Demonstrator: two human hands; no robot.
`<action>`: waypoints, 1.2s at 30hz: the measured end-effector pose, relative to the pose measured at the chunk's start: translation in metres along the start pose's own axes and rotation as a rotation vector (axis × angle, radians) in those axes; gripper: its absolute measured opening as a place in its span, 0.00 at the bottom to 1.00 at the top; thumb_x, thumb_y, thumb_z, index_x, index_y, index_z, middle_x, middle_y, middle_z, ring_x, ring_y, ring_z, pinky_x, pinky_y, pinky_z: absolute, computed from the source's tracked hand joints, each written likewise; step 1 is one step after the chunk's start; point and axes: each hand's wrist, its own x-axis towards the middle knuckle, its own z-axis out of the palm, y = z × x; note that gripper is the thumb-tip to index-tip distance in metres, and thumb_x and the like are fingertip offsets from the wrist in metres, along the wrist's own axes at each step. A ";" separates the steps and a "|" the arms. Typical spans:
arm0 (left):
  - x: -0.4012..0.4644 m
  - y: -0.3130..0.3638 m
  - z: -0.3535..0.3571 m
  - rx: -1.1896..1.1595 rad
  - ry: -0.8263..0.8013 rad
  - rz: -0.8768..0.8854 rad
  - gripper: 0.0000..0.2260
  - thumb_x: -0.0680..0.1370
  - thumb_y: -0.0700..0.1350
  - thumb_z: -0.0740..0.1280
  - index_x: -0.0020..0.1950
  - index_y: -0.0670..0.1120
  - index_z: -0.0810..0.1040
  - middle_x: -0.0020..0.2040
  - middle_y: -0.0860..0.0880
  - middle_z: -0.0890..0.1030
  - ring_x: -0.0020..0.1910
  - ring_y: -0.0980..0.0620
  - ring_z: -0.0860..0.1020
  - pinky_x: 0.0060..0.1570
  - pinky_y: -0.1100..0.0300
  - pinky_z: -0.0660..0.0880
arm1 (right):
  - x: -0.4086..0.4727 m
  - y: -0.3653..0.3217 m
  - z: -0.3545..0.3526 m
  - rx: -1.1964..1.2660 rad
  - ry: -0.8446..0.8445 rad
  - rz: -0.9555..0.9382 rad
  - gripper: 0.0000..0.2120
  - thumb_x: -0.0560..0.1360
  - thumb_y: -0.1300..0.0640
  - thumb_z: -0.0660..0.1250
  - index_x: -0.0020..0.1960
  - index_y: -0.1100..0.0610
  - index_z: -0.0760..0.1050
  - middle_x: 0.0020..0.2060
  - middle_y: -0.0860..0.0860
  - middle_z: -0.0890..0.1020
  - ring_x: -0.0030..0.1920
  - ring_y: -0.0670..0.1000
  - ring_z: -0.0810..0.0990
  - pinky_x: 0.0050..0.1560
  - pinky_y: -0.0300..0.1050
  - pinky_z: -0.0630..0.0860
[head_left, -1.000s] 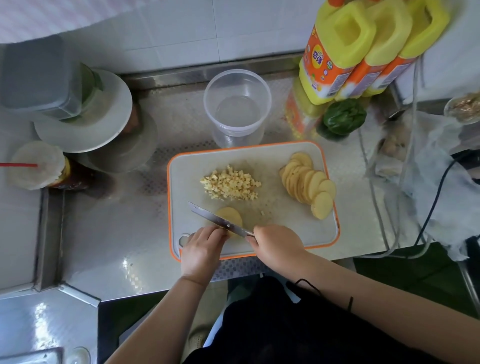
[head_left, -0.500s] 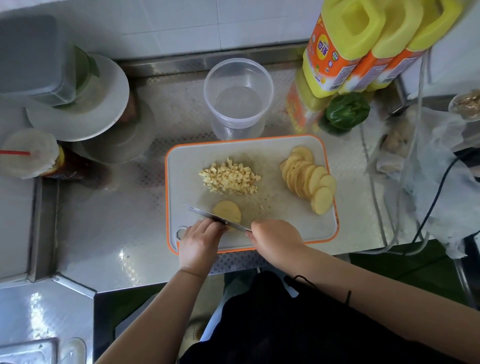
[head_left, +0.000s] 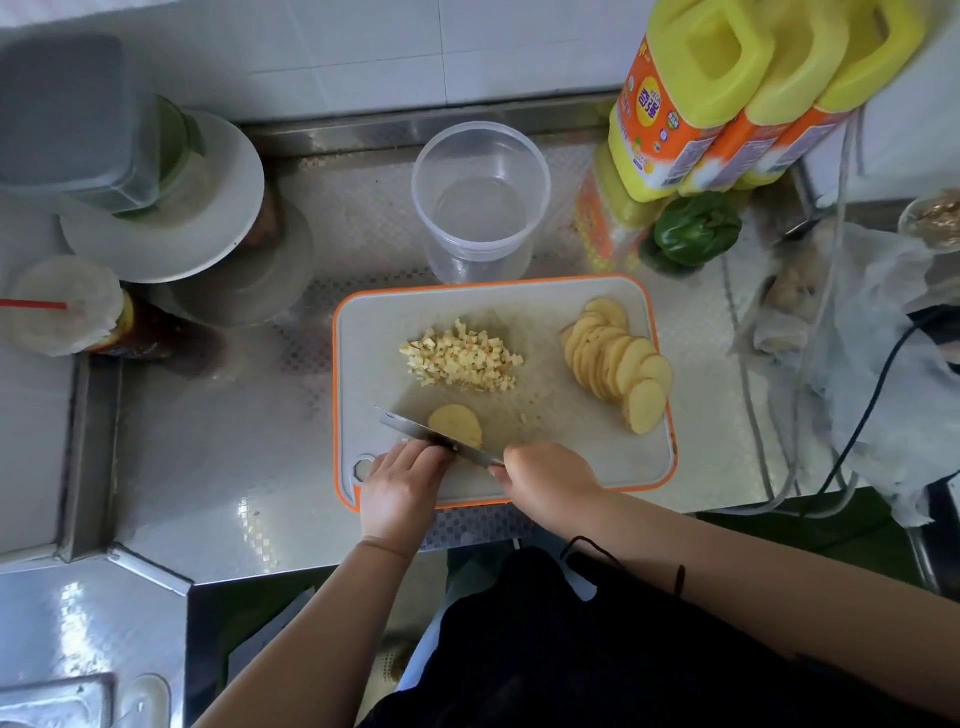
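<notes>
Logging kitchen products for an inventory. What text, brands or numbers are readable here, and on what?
"KEON", above two characters that look like "奇强": emblem on the leftmost yellow bottle.
Other print on the three bottle labels: too small to read.
Cutting board, clear container: no text visible.

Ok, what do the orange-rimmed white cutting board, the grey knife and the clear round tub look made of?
Orange-rimmed white cutting board: likely plastic, matt, with a moulded rim and handle hole. Grey knife: metal blade, probably steel, with bright glints. Clear round tub: see-through plastic, probably; glass cannot be excluded.
</notes>
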 end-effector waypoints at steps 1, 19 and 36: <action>0.000 0.000 0.000 0.005 -0.005 0.003 0.04 0.72 0.39 0.72 0.45 0.44 0.82 0.42 0.48 0.81 0.40 0.45 0.80 0.37 0.54 0.77 | 0.002 0.000 -0.003 0.005 -0.012 0.005 0.16 0.83 0.48 0.53 0.49 0.59 0.73 0.30 0.48 0.66 0.37 0.53 0.71 0.37 0.45 0.65; 0.002 0.001 -0.009 0.137 -0.082 -0.005 0.15 0.76 0.53 0.66 0.58 0.45 0.76 0.55 0.44 0.78 0.52 0.43 0.78 0.45 0.51 0.79 | -0.013 0.003 -0.015 0.009 0.252 0.003 0.17 0.82 0.45 0.52 0.46 0.56 0.71 0.29 0.47 0.68 0.31 0.51 0.70 0.26 0.44 0.59; 0.072 -0.017 -0.018 0.094 -0.576 0.262 0.29 0.70 0.50 0.78 0.68 0.45 0.74 0.66 0.46 0.76 0.64 0.44 0.72 0.56 0.50 0.78 | -0.021 0.047 -0.020 0.236 0.362 0.127 0.20 0.80 0.43 0.57 0.34 0.49 0.57 0.27 0.48 0.68 0.32 0.53 0.73 0.31 0.49 0.68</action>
